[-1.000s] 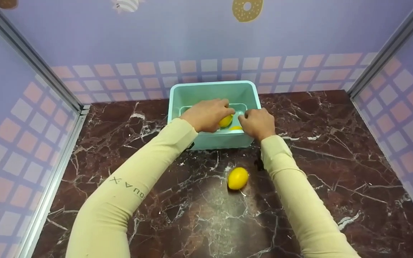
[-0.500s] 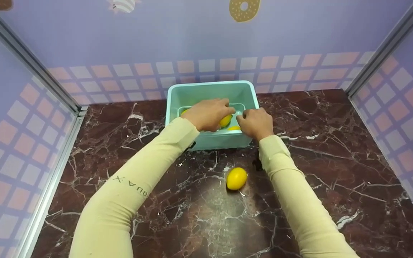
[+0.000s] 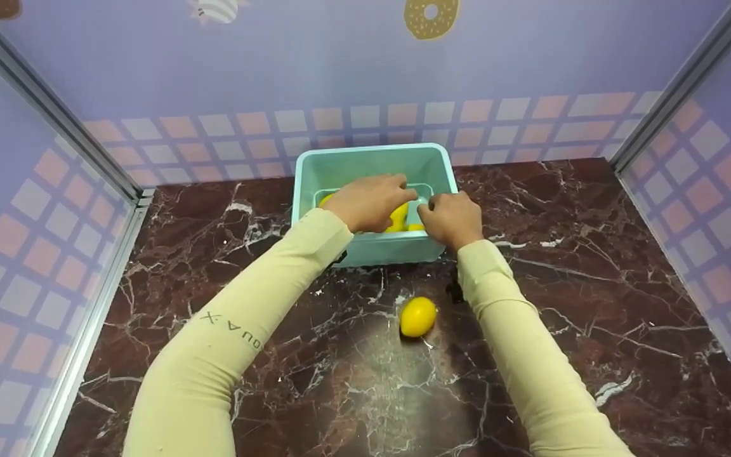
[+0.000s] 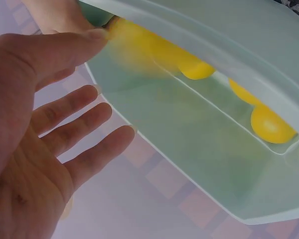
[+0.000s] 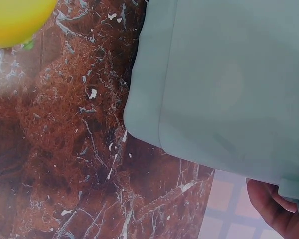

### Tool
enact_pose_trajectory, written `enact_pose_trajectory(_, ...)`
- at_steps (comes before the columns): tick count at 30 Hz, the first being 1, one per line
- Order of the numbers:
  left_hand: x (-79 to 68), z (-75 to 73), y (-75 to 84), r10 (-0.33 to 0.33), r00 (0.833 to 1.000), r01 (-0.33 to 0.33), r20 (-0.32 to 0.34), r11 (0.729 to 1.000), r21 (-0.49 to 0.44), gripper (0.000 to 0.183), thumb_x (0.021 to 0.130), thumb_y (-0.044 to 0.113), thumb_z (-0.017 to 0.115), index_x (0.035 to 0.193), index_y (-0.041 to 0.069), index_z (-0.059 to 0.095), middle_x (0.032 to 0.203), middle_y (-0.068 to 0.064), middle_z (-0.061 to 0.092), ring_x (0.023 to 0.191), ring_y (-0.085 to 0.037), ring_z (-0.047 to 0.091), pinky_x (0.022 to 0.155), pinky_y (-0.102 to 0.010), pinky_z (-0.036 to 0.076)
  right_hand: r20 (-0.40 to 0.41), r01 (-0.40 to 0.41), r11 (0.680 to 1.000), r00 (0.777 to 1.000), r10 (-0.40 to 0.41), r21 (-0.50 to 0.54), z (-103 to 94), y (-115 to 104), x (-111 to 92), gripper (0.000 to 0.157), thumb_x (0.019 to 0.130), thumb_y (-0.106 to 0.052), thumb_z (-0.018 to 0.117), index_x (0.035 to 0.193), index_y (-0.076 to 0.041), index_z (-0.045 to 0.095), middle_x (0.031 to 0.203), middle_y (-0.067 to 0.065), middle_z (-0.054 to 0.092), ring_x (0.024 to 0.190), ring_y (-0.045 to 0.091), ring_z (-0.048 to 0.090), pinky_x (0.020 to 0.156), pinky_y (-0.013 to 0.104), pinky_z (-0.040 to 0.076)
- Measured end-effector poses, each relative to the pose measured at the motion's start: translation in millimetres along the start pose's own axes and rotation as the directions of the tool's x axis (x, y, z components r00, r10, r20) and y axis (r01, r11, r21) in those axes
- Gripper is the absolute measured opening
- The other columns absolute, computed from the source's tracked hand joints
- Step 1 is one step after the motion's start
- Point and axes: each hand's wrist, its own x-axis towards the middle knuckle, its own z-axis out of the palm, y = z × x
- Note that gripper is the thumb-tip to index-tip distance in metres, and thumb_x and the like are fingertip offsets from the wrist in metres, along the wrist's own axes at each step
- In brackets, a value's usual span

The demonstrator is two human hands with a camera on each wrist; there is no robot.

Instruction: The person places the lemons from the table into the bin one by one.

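Note:
My left hand hovers over the pale green bin, its fingers spread loosely in the left wrist view. Just beyond that thumb tip is a motion-blurred yellow lemon, apart from the other fingers. Several lemons lie on the bin floor along the near wall, partly hidden by the rim. At the bin's right front corner, my right hand grips the rim; the right wrist view shows its curled fingers at the rim. One more lemon lies on the table in front of the bin.
The bin stands on a dark red marbled tabletop, close to a purple back wall with a checked band. Side walls with metal corner strips enclose the table left and right.
A lemon under my left hand has come loose and dropped lower in the bin; more yellow shows beneath the fingers. My right hand keeps its grip on the rim.

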Motion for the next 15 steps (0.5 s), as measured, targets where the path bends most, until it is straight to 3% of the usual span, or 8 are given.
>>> enact_pose_trajectory(5, -1.5, 0.4, -0.7, 0.005, 1.0, -0.005, -0.008, 1.0, -0.005, 0.038, 0.087, 0.001, 0.055, 0.123, 0.013, 0.057, 0.109, -0.01, 0.054, 0.089, -0.024, 0.052, 0.082, -0.039, 0.051, 0.001, 0.003, 1.0, 1.0, -0.003, -0.002, -0.9, -1, -1, 0.041, 0.093, -0.039, 0.042, 0.069, -0.011, 0.06, 0.079, 0.013, 0.067, 0.089, 0.038, 0.062, 0.075, 0.055, 0.05)
enact_pose_trajectory(15, -10.6, 4.7, 1.1, 0.018, 1.0, -0.017, -0.016, 1.0, 0.023, 0.033, 0.092, 0.012, 0.06, 0.124, 0.013, 0.058, 0.114, -0.01, 0.056, 0.095, -0.024, 0.056, 0.084, -0.039, 0.054, 0.002, 0.007, 1.0, 1.0, -0.007, -0.012, -1.2, -2, -1, 0.043, 0.093, -0.04, 0.04, 0.072, -0.011, 0.062, 0.083, 0.014, 0.067, 0.09, 0.038, 0.062, 0.075, 0.054, 0.05)
